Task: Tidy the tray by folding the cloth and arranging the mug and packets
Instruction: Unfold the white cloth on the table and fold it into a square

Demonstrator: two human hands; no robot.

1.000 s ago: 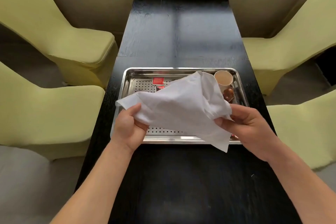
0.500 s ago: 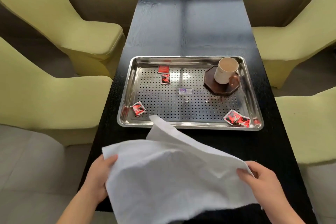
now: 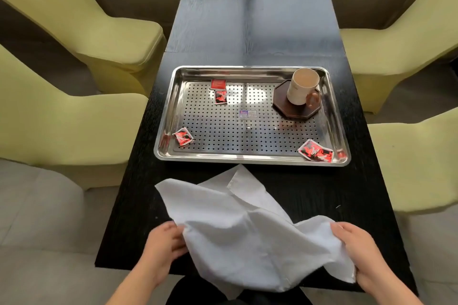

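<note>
Head view, cloth [image 3: 245,238] between left hand [image 3: 163,247], right hand [image 3: 359,250]

White cloth [image 3: 247,238] is rumpled and unfolded on the near part of the counter, just in front of the steel perforated tray [image 3: 250,159]. Cream mug [image 3: 302,86] sits upright on a dark octagonal coaster [image 3: 296,112] at far right. Red packets: two far left [image 3: 218,83] [image 3: 220,97], one near left [image 3: 183,136], one near right [image 3: 315,151].
</note>
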